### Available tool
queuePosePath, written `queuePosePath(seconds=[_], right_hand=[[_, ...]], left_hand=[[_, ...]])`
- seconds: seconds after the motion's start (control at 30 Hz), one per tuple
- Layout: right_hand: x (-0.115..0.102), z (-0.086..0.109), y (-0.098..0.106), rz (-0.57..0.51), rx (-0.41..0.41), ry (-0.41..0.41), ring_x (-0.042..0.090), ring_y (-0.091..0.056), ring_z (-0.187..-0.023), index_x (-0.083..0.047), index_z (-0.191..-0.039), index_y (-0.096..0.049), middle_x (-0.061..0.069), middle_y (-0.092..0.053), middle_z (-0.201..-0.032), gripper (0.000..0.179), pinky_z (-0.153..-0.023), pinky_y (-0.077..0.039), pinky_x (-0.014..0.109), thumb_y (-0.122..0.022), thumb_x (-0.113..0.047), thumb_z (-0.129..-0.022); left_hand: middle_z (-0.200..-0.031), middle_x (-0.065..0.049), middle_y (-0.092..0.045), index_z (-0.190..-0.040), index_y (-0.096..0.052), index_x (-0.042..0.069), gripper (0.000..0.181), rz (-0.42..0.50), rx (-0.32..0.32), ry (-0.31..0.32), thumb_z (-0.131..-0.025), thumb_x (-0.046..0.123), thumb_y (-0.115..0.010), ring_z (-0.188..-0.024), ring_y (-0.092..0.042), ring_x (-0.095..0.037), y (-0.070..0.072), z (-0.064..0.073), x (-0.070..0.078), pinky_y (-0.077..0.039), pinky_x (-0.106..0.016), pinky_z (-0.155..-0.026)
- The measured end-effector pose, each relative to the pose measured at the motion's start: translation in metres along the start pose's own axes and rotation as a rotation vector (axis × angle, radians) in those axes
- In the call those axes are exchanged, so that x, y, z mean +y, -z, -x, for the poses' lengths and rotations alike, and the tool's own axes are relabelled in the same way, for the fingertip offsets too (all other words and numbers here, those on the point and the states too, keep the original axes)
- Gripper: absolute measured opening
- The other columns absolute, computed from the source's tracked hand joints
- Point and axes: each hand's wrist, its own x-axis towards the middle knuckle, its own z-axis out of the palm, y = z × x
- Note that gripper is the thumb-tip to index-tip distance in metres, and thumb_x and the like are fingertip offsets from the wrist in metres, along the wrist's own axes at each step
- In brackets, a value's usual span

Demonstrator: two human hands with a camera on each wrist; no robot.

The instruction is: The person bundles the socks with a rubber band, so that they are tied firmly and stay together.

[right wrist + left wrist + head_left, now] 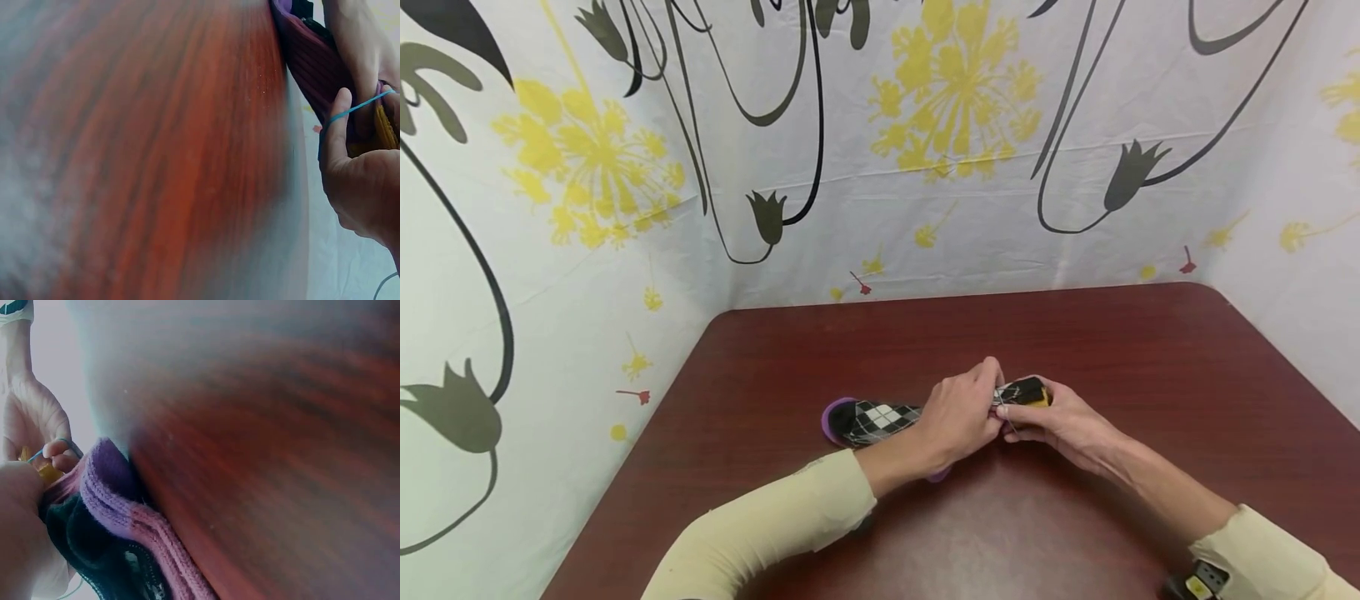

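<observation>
A stack of socks (880, 421) lies over the table, black-and-grey argyle on top with purple edges beneath. My left hand (958, 412) grips the stack near its right end and hides its middle. At that end, black and yellow sock parts (1030, 392) show between my hands. My right hand (1067, 425) is curled around this end, thumb in front. A thin blue rubber band (356, 109) is stretched across the right fingers beside the yellow sock (386, 128). In the left wrist view, purple and pink ribbed knit (112, 481) hangs beside the left hand.
The reddish-brown table (1037, 517) extends around both hands. A white cloth wall (880, 233) with yellow flowers and grey tulips stands behind it and along the sides. A small dark device (1202, 579) sits at the right sleeve.
</observation>
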Motion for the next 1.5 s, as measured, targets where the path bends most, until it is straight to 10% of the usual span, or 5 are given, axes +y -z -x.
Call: queuePosePath(seconds=[0.37,0.83,1.23,1.5], right_hand=[[-0.005,-0.002,0.002,0.005,-0.006,0.004,0.023,-0.075,-0.096,0.014,-0.134,-0.041,0.018,-0.067,-0.117,0.044,-0.088,-0.062,0.038,-0.068,0.000,-0.102],[-0.005,-0.005,-0.004,0.185,0.012,-0.021,0.027,-0.069,-0.099,0.013,-0.148,-0.029,0.029,-0.052,-0.126,0.063,-0.091,-0.062,0.041,-0.067,0.007,-0.098],[-0.004,-0.007,0.003,0.215,0.038,-0.021,0.023,-0.067,-0.100,0.018,-0.145,-0.035,0.024,-0.055,-0.123,0.046,-0.088,-0.062,0.035,-0.056,0.000,-0.108],[-0.005,-0.008,0.002,0.200,0.031,-0.023,0.024,-0.071,-0.100,0.016,-0.147,-0.035,0.022,-0.060,-0.123,0.045,-0.090,-0.062,0.037,-0.054,-0.005,-0.111]], left_hand=[[-0.101,0.006,-0.071,-0.115,-0.061,0.017,0.034,-0.047,-0.006,-0.044,-0.089,0.016,-0.082,-0.084,-0.070,-0.011,0.005,-0.003,-0.003,-0.057,-0.028,-0.069],[-0.100,0.005,-0.073,-0.118,-0.058,0.019,0.041,0.058,-0.030,0.099,-0.086,0.008,-0.080,-0.073,-0.063,-0.011,0.007,-0.004,-0.009,-0.051,-0.026,-0.062],[-0.115,0.012,-0.069,-0.141,-0.059,0.024,0.051,0.163,-0.188,0.116,-0.099,0.051,-0.067,-0.084,-0.059,-0.002,0.013,0.004,-0.007,-0.046,-0.019,-0.067],[-0.111,0.011,-0.074,-0.138,-0.067,0.024,0.047,0.149,-0.124,0.099,-0.103,0.055,-0.066,-0.080,-0.060,0.000,0.009,0.001,-0.009,-0.046,-0.018,-0.063]])
